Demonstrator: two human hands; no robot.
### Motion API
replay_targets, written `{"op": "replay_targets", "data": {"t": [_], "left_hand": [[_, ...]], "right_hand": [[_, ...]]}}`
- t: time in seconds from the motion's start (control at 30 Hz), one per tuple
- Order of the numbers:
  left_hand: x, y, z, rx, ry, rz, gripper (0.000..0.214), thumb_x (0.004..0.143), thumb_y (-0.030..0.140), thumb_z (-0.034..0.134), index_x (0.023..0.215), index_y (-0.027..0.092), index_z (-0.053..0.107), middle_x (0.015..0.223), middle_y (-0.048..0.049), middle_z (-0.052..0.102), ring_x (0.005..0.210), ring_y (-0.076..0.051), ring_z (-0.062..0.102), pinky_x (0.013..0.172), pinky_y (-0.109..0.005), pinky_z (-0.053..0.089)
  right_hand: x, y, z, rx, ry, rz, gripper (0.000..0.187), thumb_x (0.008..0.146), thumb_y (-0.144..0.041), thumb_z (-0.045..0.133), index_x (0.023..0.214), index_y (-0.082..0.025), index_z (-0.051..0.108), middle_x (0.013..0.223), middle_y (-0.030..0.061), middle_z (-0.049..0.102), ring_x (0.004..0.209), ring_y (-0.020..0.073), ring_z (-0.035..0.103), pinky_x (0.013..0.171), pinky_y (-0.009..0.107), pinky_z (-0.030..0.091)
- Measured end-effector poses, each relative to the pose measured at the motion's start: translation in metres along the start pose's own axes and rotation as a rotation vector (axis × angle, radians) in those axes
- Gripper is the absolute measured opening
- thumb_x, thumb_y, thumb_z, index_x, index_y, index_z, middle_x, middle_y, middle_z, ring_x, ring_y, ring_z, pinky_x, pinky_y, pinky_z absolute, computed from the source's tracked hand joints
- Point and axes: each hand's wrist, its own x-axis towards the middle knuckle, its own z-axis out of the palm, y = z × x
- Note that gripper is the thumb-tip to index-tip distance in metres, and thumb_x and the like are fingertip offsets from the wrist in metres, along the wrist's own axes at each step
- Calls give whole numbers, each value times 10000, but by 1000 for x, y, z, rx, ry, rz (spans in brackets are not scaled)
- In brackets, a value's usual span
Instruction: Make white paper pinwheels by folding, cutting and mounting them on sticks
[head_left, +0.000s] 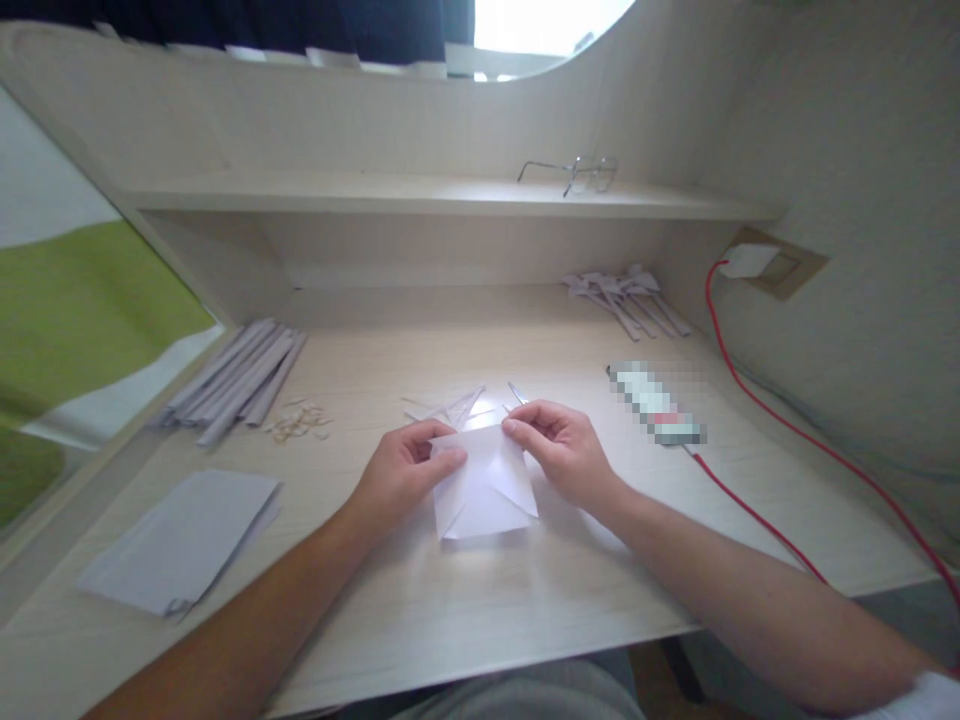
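Observation:
A square piece of white paper (487, 490) with fold creases is held up over the desk between my two hands. My left hand (412, 460) pinches its upper left edge, thumb in front. At the upper right corner, my right hand (562, 445) grips the sheet between thumb and fingers. Just behind the paper lie thin white paper strips (450, 408). The metal tips of what look like scissors (516, 393) show beyond my right fingers; the rest is hidden.
Rolled paper tubes (236, 380) and a small heap of rubber bands (296, 420) lie at left, above a stack of white sheets (184, 540). Folded paper pieces with stems (626, 298) sit at back right. A phone (652, 402) with a red cable (757, 515) lies right; glasses (589, 175) rest on the shelf.

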Motion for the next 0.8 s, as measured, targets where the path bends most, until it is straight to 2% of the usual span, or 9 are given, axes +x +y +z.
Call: {"op": "replay_targets", "data": {"t": [0.17,0.4,0.6,0.8], "left_hand": [[2,5,-1,-107,91,13,209,749,334,814,811,162,715,773,-8,691,676,-146,610,623,-238,464],[2,10,-1,-41,236,40,208,764,351,792,798,157,725,765,-10,669,693,-141,572,624,-225,435],[3,9,-1,-11,227,58,225,797,387,754,791,165,715,744,-5,646,665,-142,556,590,-225,420],[1,7,1,-32,127,46,245,773,398,779,773,162,712,722,-2,635,629,-134,543,563,-224,414]], "right_hand": [[2,3,-2,37,31,12,227,865,-402,747,854,-175,732,755,15,691,691,147,609,637,266,491],[4,2,-1,64,35,60,238,823,-406,773,819,-173,725,724,12,688,663,147,615,627,273,508],[2,1,-2,-36,-36,83,213,847,-388,743,820,-177,730,741,22,690,672,157,614,632,278,498],[-2,0,-1,-174,-113,43,167,864,-336,725,783,-189,730,743,15,692,690,158,608,628,267,474]]}}
